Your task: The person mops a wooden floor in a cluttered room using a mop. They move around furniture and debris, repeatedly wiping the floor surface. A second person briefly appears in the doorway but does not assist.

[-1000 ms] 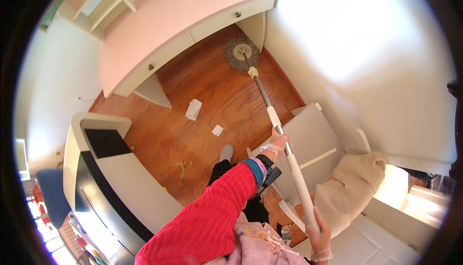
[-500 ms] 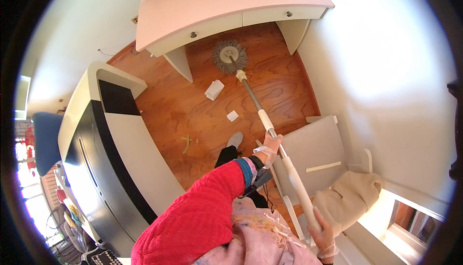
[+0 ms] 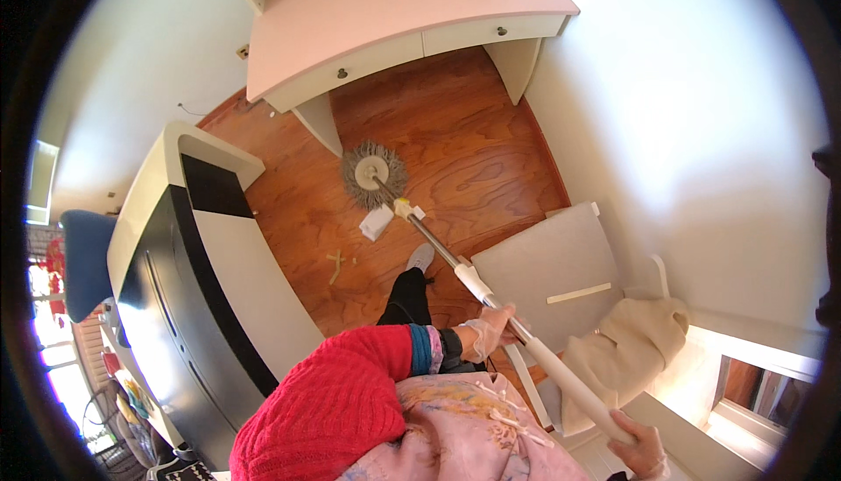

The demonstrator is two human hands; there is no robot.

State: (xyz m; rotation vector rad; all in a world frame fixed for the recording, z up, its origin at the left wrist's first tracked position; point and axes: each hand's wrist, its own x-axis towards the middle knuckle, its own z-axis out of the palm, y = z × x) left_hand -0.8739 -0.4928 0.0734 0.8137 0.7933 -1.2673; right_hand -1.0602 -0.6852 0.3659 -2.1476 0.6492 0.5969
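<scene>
A round mop with a grey fringe [image 3: 394, 163] lies on the wooden floor, beside the desk's left leg panel. Its metal and white pole runs diagonally back toward me. My left hand [image 3: 491, 329], in a clear plastic glove, is wrapped round the metal part of the pole below a white collar. My right hand [image 3: 644, 449], also gloved, grips the pole's white top end at the lower right. White folded paper [image 3: 376, 223] lies close to the mop head, and a second small white piece [image 3: 419, 213] is partly hidden by the pole.
A pink-topped desk [image 3: 394, 17] with two drawers stands ahead. A black and cream cabinet [image 3: 254, 262] fills the left. On the right, a pale chair [image 3: 561, 258] carries beige cloth [image 3: 626, 358]. Yellowish strips [image 3: 335, 266] lie on the floor near my shoe [image 3: 421, 258].
The mop head has come out from under the desk, toward me and leftward. My left hand has drawn back toward me; my right hand has shifted to the right, both still holding the pole.
</scene>
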